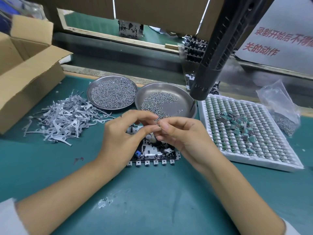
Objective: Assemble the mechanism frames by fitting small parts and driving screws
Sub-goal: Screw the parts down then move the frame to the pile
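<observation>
A black and silver mechanism frame (pixel 152 155) lies flat on the green mat, half hidden under my hands. My left hand (pixel 122 134) and my right hand (pixel 183 134) meet just above it, fingertips together. Both pinch a tiny metal part (pixel 158 125) between thumb and forefinger; whether it is a screw or a pin I cannot tell. A black electric screwdriver (pixel 213 56) hangs from above, its bit tip over the right dish.
Two round steel dishes of screws, left dish (pixel 94 87) and right dish (pixel 186 97), sit behind the frame. A heap of flat metal levers (pixel 64 119) lies at left beside an open cardboard box (pixel 25 78). A white tray of small green parts (pixel 250 133) and a plastic bag (pixel 281 106) are at right.
</observation>
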A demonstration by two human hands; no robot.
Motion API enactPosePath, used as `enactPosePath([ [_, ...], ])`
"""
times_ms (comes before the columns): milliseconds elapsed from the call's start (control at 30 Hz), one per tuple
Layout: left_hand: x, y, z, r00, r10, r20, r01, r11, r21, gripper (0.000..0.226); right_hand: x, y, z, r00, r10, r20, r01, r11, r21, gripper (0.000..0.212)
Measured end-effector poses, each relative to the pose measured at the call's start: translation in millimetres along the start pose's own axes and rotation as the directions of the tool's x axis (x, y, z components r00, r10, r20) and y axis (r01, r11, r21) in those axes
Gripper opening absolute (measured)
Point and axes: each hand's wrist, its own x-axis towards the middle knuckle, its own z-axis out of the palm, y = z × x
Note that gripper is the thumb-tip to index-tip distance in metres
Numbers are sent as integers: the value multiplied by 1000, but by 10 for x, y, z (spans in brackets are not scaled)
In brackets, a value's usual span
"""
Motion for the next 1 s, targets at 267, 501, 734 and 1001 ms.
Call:
enactPosePath([
  [267,0,-5,0,991,133,20,-134,984,118,23,-5,-54,-45,996,82,39,-82,997,9,10],
  [501,5,-12,12,975,210,77,-217,970,113,24,-4,-77,-69,993,113,44,-111,993,-49,9],
  [734,-11,-19,16,977,195,83,-204,973,106,22,-50,-242,-143,996,92,24,-82,961,-262,10],
  [1001,-6,-22,24,1000,-7,-5,7,1000,14,13,12,-399,-993,869,-397,-295,-284,87,-955,26],
])
